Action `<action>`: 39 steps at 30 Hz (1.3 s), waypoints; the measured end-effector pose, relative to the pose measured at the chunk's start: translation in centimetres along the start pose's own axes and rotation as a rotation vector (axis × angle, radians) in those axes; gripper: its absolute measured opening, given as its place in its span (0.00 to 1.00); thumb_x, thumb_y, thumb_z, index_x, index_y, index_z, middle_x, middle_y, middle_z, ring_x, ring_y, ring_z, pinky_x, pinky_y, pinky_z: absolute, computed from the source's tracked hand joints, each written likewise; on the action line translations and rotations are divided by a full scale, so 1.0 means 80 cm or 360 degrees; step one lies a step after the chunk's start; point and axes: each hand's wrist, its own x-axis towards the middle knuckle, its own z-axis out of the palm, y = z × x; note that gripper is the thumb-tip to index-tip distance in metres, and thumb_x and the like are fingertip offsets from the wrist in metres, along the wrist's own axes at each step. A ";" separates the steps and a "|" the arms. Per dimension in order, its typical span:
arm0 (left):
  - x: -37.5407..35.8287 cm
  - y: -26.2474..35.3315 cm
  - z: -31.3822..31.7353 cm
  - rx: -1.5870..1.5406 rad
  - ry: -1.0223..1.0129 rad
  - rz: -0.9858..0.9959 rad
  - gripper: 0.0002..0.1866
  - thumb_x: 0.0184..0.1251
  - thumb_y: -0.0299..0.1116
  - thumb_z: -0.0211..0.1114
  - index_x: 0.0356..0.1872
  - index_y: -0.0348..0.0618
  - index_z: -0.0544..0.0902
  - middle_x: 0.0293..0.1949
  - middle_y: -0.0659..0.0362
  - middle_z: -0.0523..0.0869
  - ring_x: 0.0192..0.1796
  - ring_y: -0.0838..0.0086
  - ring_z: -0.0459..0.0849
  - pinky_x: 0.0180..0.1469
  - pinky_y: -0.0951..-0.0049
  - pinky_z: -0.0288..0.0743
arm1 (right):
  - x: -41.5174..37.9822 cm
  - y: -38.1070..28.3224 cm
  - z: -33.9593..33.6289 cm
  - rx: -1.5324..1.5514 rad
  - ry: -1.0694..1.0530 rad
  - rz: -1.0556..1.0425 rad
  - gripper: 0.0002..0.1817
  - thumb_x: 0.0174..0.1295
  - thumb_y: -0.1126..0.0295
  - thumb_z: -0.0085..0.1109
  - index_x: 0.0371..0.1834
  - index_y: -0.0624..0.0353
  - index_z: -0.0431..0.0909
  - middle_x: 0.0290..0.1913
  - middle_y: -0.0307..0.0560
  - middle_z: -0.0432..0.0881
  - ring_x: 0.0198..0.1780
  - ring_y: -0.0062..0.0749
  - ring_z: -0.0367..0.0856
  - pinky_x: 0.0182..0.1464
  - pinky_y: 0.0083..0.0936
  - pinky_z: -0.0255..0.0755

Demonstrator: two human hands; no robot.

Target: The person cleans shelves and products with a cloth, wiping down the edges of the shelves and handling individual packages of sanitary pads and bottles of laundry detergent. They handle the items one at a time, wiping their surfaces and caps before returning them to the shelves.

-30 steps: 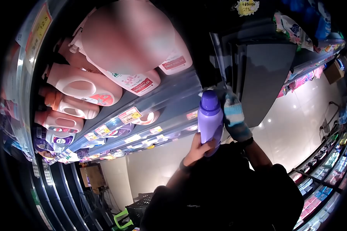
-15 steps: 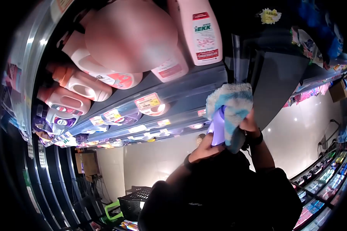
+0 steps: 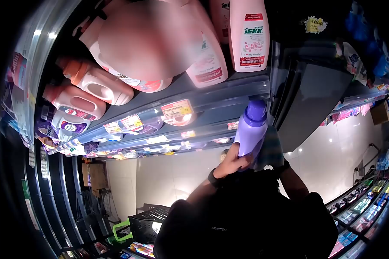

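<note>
My left hand (image 3: pixel 235 161) is wrapped round the lower part of a light purple plastic bottle (image 3: pixel 250 134) with a dark purple cap (image 3: pixel 255 108). The bottle stands nearly upright, leaning slightly right, just in front of the shelf edge. Beside and behind it, in shadow, hangs a fluffy blue and white striped cloth (image 3: pixel 270 149). My right forearm (image 3: pixel 293 181) reaches up to that cloth, and my right hand is closed in it, its fingers mostly hidden.
Pink bottles (image 3: pixel 249 39) line the shelf above, with an orange-capped jug (image 3: pixel 97 82) on the left. Price tags (image 3: pixel 177 108) run along the shelf edge. A dark grey panel (image 3: pixel 315 99) stands at right. A black basket (image 3: pixel 149 222) with a green handle is on the lower left.
The cloth has come down off the bottle's top to its right side, uncovering the purple cap. The bottle has shifted slightly right and is more upright. The view has shifted a little.
</note>
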 end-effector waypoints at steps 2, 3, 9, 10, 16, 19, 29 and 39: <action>0.009 -0.004 -0.013 0.0112 -0.0076 0.0103 0.03 0.54 0.22 0.53 0.23 0.36 0.74 0.14 0.64 0.72 0.17 0.81 0.69 0.21 0.80 0.59 | 0.002 -0.001 0.005 -0.0081 -0.0001 0.0008 0.24 0.49 0.66 0.69 0.49 0.63 0.77 0.45 0.50 0.83 0.46 0.41 0.82 0.51 0.29 0.75; 0.014 -0.004 -0.017 0.0167 -0.0116 0.0154 0.04 0.52 0.22 0.53 0.20 0.37 0.74 0.13 0.63 0.72 0.17 0.81 0.69 0.21 0.80 0.59 | 0.003 0.000 0.009 -0.0101 0.0011 0.0025 0.23 0.48 0.65 0.68 0.47 0.62 0.77 0.44 0.51 0.83 0.45 0.44 0.82 0.50 0.30 0.75; 0.022 0.001 -0.031 0.0233 -0.0005 0.0165 0.11 0.53 0.28 0.55 0.14 0.39 0.72 0.12 0.63 0.72 0.15 0.80 0.69 0.21 0.80 0.60 | 0.013 0.004 0.016 -0.0429 0.0023 -0.0060 0.22 0.46 0.62 0.65 0.44 0.62 0.78 0.42 0.55 0.81 0.45 0.49 0.80 0.48 0.34 0.74; 0.022 0.000 -0.035 0.0254 0.0000 0.0171 0.13 0.56 0.31 0.56 0.14 0.40 0.72 0.12 0.62 0.72 0.15 0.80 0.69 0.21 0.81 0.60 | 0.018 -0.004 0.010 -0.0511 -0.0069 -0.0064 0.23 0.45 0.63 0.65 0.45 0.62 0.78 0.42 0.54 0.81 0.46 0.50 0.79 0.49 0.34 0.73; 0.022 -0.014 -0.058 0.0004 0.0102 0.0062 0.13 0.59 0.34 0.56 0.17 0.39 0.74 0.13 0.59 0.72 0.15 0.78 0.69 0.21 0.81 0.62 | -0.018 0.036 -0.002 -0.0642 -0.0239 0.0112 0.26 0.43 0.63 0.68 0.48 0.59 0.76 0.42 0.52 0.80 0.45 0.50 0.79 0.47 0.34 0.74; 0.028 -0.020 -0.071 -0.0078 0.0141 0.0104 0.15 0.59 0.28 0.54 0.13 0.35 0.72 0.12 0.59 0.73 0.14 0.78 0.69 0.21 0.78 0.59 | -0.028 0.031 -0.015 -0.0429 -0.0151 0.0594 0.27 0.43 0.62 0.68 0.49 0.59 0.75 0.42 0.51 0.80 0.44 0.49 0.80 0.46 0.33 0.74; 0.062 0.011 -0.089 -0.0017 0.0633 0.0430 0.11 0.64 0.34 0.55 0.26 0.37 0.72 0.13 0.58 0.71 0.15 0.75 0.70 0.21 0.77 0.62 | -0.062 0.022 -0.052 0.0104 0.0424 0.0901 0.26 0.46 0.60 0.65 0.49 0.59 0.75 0.42 0.51 0.80 0.44 0.49 0.80 0.43 0.33 0.73; 0.114 0.006 -0.108 0.0204 0.1081 0.0795 0.13 0.70 0.32 0.60 0.50 0.38 0.72 0.37 0.57 0.82 0.33 0.76 0.80 0.32 0.78 0.74 | -0.082 0.022 -0.064 0.0225 0.0553 0.0980 0.25 0.49 0.58 0.63 0.49 0.59 0.74 0.42 0.52 0.79 0.44 0.49 0.80 0.41 0.32 0.72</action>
